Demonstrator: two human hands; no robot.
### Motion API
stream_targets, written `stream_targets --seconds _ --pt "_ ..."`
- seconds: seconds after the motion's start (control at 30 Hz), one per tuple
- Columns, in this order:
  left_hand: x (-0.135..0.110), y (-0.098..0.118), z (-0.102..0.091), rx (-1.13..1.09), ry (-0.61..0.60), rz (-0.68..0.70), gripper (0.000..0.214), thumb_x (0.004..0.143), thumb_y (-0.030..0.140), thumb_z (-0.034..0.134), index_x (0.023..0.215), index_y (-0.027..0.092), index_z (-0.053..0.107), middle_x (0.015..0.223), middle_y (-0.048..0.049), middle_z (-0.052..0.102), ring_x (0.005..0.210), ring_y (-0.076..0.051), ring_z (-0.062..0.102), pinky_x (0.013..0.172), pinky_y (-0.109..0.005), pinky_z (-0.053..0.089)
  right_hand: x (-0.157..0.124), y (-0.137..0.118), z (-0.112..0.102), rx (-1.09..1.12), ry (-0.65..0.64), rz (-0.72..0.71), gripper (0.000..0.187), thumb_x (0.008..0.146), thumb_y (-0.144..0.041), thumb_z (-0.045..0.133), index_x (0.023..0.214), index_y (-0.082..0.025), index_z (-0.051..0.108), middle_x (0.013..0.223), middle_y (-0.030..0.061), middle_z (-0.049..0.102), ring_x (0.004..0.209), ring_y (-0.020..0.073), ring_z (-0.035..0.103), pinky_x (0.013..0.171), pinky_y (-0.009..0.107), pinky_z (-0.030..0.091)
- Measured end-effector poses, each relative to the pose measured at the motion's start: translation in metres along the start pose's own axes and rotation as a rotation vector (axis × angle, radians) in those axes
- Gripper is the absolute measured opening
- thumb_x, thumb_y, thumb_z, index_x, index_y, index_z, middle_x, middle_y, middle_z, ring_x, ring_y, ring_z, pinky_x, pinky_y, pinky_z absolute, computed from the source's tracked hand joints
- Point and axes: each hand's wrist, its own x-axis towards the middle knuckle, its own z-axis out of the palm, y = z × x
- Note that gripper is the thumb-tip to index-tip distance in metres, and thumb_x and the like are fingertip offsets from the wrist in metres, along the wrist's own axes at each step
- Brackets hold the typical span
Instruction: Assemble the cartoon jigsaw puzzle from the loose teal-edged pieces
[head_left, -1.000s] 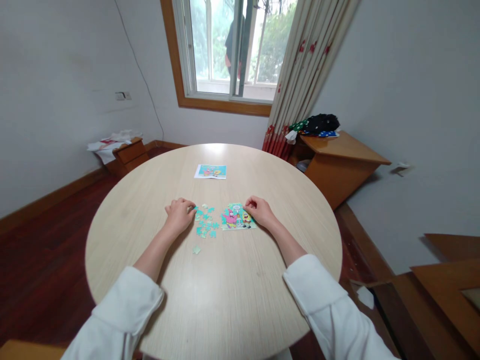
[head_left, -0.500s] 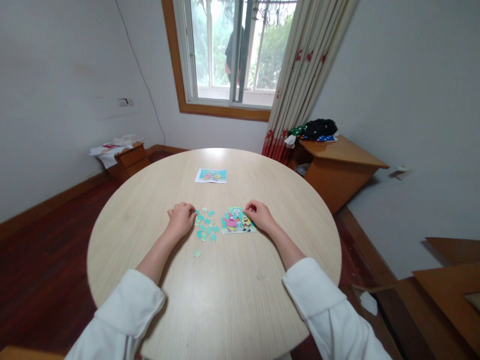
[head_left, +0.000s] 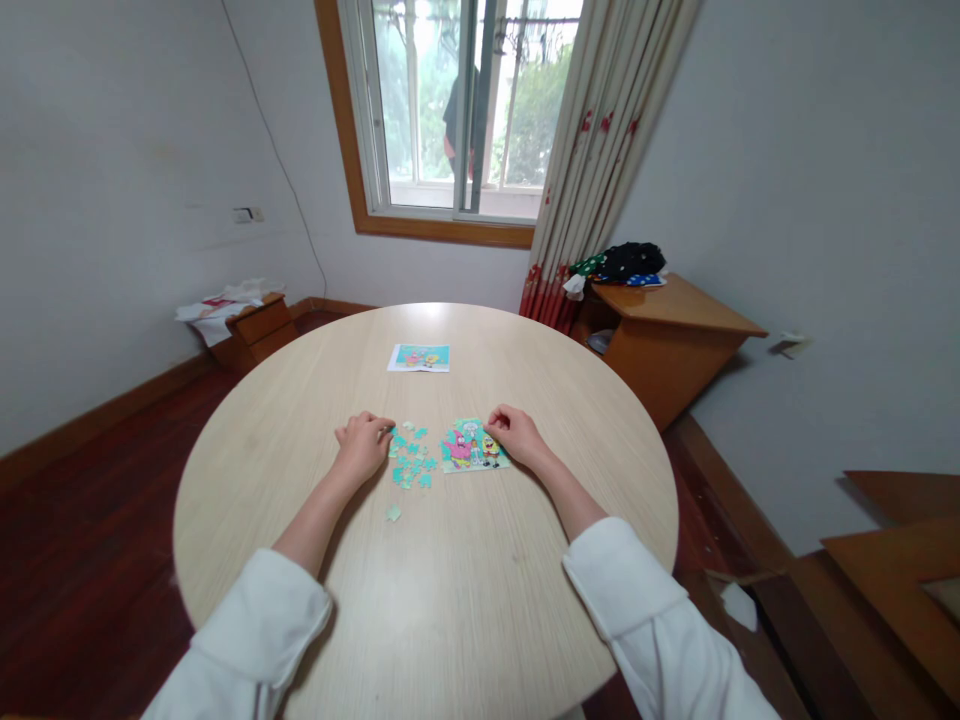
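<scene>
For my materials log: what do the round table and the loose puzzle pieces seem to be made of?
The round table: pale wood or wood-look laminate, matte; fine straight grain lines, soft window glare. The loose puzzle pieces: probably thin printed cardboard; flat, teal, interlocking outlines.

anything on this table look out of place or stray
One teal puzzle piece lies alone on the table, nearer the person than the loose pile by the left hand. Nothing looks spilled or damaged.
</scene>
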Motion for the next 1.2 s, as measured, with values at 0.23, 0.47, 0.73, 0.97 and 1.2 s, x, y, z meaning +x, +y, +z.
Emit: stream_targets --seconds 0.23,0.47,0.73,0.97,1.2 --pt "0.0001 0.0015 -0.0009 -0.003 -0.001 -0.002 0.028 0.086 0.023 0.049 0.104 0.023 0.070 0.107 -0.0103 0.063 0.107 -0.028 0.054 0.088 -0.041 0.037 -0.0015 -0.0040 -0.0019 -0.035 0.003 0.008 0.010 0.067 -0.025 0.061 0.066 -0.019 0.054 0.058 -0.0046 0.052 0.057 0.0112 0.047 0.059 0.024 0.037" --pt "0.0000 0.0007 0.0002 -0.008 0.003 0.013 0.026 0.086 0.026 0.048 0.101 0.023 0.069 0.108 -0.0106 0.063 0.107 -0.027 0.054 0.088 -0.041 0.037 -0.0007 -0.0016 -0.0004 -0.054 0.008 -0.004 0.009 0.068 -0.025 0.062 0.067 -0.018 0.055 0.059 -0.0042 0.054 0.057 0.0111 0.048 0.058 0.023 0.037" --pt "-0.0011 0.0048 -0.0045 0.010 -0.010 0.007 0.025 0.086 0.024 0.050 0.101 0.023 0.069 0.108 -0.0104 0.064 0.107 -0.027 0.055 0.087 -0.040 0.037 0.0010 0.0008 0.0007 -0.070 0.010 -0.002 0.008 0.068 -0.023 0.062 0.066 -0.018 0.056 0.058 -0.0044 0.053 0.056 0.0107 0.047 0.057 0.023 0.036" --pt "-0.0009 0.0072 -0.0066 0.018 -0.034 0.019 0.023 0.086 0.021 0.049 0.100 0.022 0.068 0.108 -0.0108 0.064 0.108 -0.028 0.055 0.085 -0.041 0.038 0.0011 0.0035 0.0012 -0.063 0.008 -0.020 0.009 0.069 -0.024 0.061 0.066 -0.018 0.056 0.059 -0.0038 0.053 0.057 0.0103 0.047 0.055 0.022 0.035" --pt "0.0010 0.0098 -0.0032 0.024 -0.011 0.016 0.023 0.088 0.022 0.047 0.101 0.020 0.065 0.108 -0.0116 0.063 0.107 -0.027 0.054 0.086 -0.041 0.037 0.0023 0.0036 0.0030 -0.124 0.042 -0.009 0.007 0.070 -0.022 0.063 0.068 -0.018 0.058 0.059 -0.0040 0.055 0.057 0.0100 0.048 0.056 0.021 0.035"
